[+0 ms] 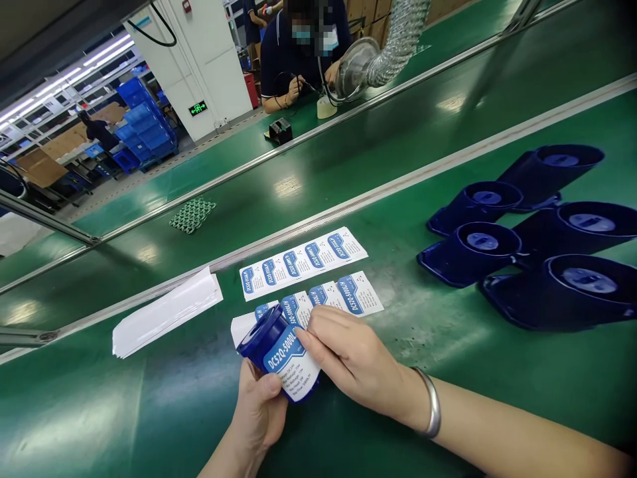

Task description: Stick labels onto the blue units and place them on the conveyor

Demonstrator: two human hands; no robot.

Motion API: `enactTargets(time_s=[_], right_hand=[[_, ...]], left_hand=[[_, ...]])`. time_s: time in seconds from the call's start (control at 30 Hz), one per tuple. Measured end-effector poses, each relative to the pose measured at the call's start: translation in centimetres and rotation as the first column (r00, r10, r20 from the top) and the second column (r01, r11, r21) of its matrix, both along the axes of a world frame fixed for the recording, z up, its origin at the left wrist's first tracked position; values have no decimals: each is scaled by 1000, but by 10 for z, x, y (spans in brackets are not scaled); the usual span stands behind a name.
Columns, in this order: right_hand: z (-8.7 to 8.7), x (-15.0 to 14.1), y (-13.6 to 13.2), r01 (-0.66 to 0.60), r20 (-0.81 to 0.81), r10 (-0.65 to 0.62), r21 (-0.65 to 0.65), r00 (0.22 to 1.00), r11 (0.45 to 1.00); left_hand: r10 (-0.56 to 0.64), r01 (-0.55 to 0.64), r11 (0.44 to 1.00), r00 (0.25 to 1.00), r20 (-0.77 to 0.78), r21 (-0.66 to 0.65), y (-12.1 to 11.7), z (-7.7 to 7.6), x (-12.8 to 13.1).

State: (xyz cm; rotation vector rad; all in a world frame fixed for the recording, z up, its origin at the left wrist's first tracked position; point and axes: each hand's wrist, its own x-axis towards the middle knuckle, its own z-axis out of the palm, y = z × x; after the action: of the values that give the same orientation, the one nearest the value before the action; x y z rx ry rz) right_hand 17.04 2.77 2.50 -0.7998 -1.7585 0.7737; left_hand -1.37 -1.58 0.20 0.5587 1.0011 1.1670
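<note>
A dark blue plastic pump housing [261,333] sits tilted in my left hand [259,406], whose fingers wrap it from below with the thumb on its front. A blue-and-white label [294,366] printed "DC52Q-5000L" lies against the curved side. My right hand [353,358] pinches the label's upper right edge between thumb and forefinger; how much of it is stuck down cannot be seen. Just beyond are one sheet of similar labels [304,262] and a second label sheet [359,293], partly hidden by the housing and my right hand.
Several dark blue housings [470,255] stand at the right on the green bench. White paper strips [166,313] are stacked at left. Past the metal rail [378,192] lie a green perforated sheet [193,216] and, opposite, a masked co-worker [279,60] near a ducted hood [355,70].
</note>
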Motion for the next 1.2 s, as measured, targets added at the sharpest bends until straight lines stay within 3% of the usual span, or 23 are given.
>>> enactTargets(time_s=[0.2, 0.33, 0.47, 0.53, 0.63, 0.7, 0.83, 0.93, 1.0, 1.1, 1.2], right_hand=[[-13, -16, -8, -76, -231, 28, -203, 973, 976], [-27, -30, -15, -160, -387, -27, -442, 922, 882], [-38, -36, -12, -248, -462, -53, -565, 885, 787], [-39, -32, -5, -209, -457, -92, -565, 885, 798], [-35, -20, 8, -113, -458, -137, -478, 879, 871], [-31, -13, 15, -181, -491, -62, -431, 869, 884], [-28, -7, 19, -428, -510, 167, -452, 844, 783], [-30, -7, 16, -447, -482, 182, -521, 857, 727], [-32, -7, 14, -409, -450, 164, -528, 878, 744], [-32, -6, 11, -318, -385, 138, -456, 912, 831], [-34, -6, 9, -235, -322, 100, -415, 942, 879]], left_hand=[[-16, 15, 998, 1000, 12, 61, -4, -5, -7], [-18, 16, 998, 999, 32, 58, 1, -9, -6], [25, -25, 1000, 989, 144, 1, 14, -2, 0], [5, 7, 998, 976, 217, -57, 19, 5, 4], [-80, 126, 984, 947, 311, -128, 23, 13, 9], [-144, 217, 963, 917, 372, -161, 22, 15, 11], [-261, 375, 912, 842, 471, -166, 18, 13, 12], [-314, 407, 904, 841, 441, -133, 16, 10, 13], [-319, 385, 915, 874, 367, -120, 15, 9, 12], [-318, 343, 935, 922, 219, -88, 15, 9, 9], [-359, 362, 931, 932, 54, -55, 15, 9, 3]])
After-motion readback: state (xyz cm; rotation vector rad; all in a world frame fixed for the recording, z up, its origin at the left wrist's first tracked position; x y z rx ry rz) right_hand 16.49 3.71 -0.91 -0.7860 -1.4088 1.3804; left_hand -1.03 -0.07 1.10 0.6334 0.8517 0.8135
